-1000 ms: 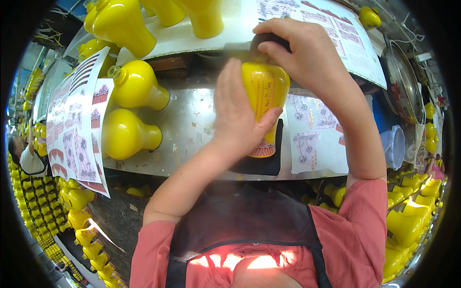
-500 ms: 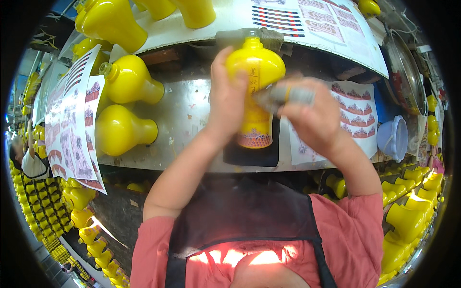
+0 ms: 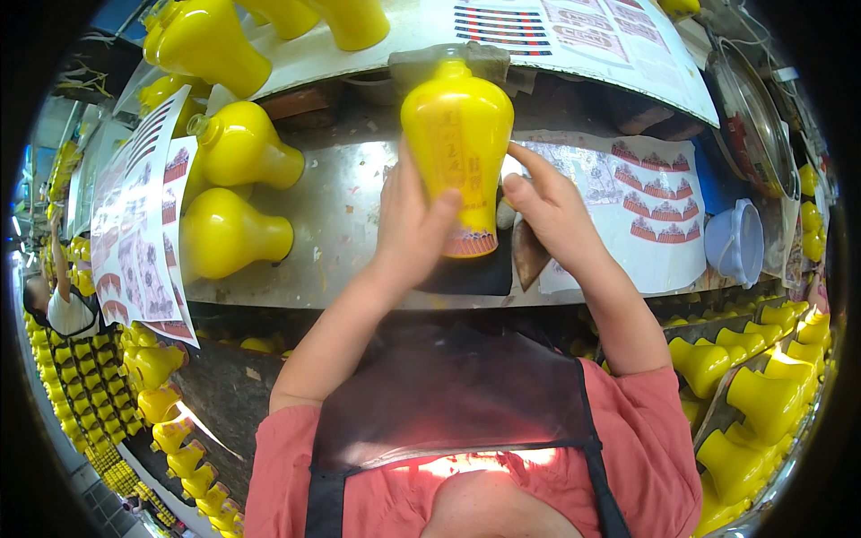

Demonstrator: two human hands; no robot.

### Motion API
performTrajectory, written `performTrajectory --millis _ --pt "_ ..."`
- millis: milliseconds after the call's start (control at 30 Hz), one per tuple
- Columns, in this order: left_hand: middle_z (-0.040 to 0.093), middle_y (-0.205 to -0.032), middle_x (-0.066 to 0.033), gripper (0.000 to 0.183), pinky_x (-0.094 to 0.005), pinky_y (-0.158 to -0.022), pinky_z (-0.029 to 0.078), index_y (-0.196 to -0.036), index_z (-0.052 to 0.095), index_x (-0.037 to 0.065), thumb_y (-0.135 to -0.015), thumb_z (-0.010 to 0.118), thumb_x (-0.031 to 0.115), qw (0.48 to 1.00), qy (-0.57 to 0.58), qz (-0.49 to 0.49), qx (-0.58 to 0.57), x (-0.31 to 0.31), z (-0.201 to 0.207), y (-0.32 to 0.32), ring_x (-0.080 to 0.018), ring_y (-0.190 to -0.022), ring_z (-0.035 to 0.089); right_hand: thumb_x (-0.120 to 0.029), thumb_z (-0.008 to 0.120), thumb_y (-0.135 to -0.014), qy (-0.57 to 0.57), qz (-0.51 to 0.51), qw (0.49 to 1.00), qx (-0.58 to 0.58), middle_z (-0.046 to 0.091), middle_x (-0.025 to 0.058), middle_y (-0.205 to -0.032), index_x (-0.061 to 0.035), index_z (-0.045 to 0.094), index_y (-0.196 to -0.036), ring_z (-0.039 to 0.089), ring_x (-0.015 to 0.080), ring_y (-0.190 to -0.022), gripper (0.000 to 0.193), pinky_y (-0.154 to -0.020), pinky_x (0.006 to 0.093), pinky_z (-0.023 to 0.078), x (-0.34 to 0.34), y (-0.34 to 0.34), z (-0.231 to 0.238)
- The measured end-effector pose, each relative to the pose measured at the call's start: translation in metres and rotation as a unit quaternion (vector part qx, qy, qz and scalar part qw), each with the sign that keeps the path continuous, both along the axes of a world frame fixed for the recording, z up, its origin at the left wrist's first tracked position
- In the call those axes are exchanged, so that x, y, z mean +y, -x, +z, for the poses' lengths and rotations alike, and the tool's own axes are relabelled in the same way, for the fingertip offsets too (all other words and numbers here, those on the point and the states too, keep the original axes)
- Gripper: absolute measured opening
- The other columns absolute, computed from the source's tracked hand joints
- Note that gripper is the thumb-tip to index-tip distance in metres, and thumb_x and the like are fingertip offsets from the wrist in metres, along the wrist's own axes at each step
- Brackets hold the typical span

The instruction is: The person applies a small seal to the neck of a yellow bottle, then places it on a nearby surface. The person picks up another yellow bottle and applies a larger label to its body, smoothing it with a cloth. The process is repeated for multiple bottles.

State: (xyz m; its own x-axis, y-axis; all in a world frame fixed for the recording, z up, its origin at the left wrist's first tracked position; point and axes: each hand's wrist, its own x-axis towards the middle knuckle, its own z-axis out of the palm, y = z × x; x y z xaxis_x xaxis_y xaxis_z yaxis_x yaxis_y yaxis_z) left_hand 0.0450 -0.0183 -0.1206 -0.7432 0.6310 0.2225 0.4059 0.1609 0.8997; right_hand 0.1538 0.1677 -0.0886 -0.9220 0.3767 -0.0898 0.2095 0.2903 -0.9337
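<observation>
A glossy yellow bottle (image 3: pixel 459 117) lies tilted on a dark pad (image 3: pixel 480 280), its clear neck at the far end. It bears columns of dark characters and a patterned band round its base. My left hand (image 3: pixel 414 220) is closed round the bottle's left side, thumb across the front. At its right side is my right hand (image 3: pixel 558 211), index finger and thumb by the glass. A scraper with a brown wedge-shaped blade (image 3: pixel 531 257) juts out below that hand, which is closed on it; the curled fingers are partly hidden.
Two yellow bottles (image 3: pixel 238 233) lie at left beside hanging decal sheets (image 3: pixel 134 224). Printed decal paper (image 3: pixel 659 188) lies at right, near a pale blue bucket (image 3: pixel 735 242). More bottles stand on the white raised shelf (image 3: pixel 417 22); rows of them fill racks (image 3: pixel 762 399) on both sides.
My right hand has stopped sweeping the scraper across the bottle's front and moved to its right side. The bottle has turned and shifted slightly left; my left hand has slid lower.
</observation>
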Motion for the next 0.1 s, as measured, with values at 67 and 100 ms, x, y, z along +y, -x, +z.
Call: performTrajectory --millis 67,100 --pt "0.050 -0.147 -0.0275 0.084 -0.0522 -0.113 0.036 -0.159 0.024 -0.003 -0.098 0.058 0.043 0.998 -0.025 -0.008 -0.052 0.0003 0.0044 -0.0018 -0.0455 -0.136 0.046 -0.046 0.067 -0.096 0.018 0.006 0.999 -0.030 0.074 0.0190 -0.103 -0.0034 0.052 -0.149 0.072 0.0225 -0.090 0.069 -0.082 0.0333 0.055 -0.0065 0.0104 -0.0057" --pt "0.049 -0.148 -0.0265 0.087 -0.0514 -0.113 0.037 -0.160 0.022 -0.002 -0.098 0.058 0.048 0.997 -0.019 -0.009 -0.073 0.0005 0.0063 -0.0012 -0.0430 -0.138 0.047 -0.047 0.067 -0.095 0.015 0.004 0.999 -0.044 0.074 0.0202 -0.105 -0.0041 0.051 -0.150 0.073 0.0235 -0.090 0.071 -0.082 0.0328 0.055 -0.0102 0.0137 -0.0084"
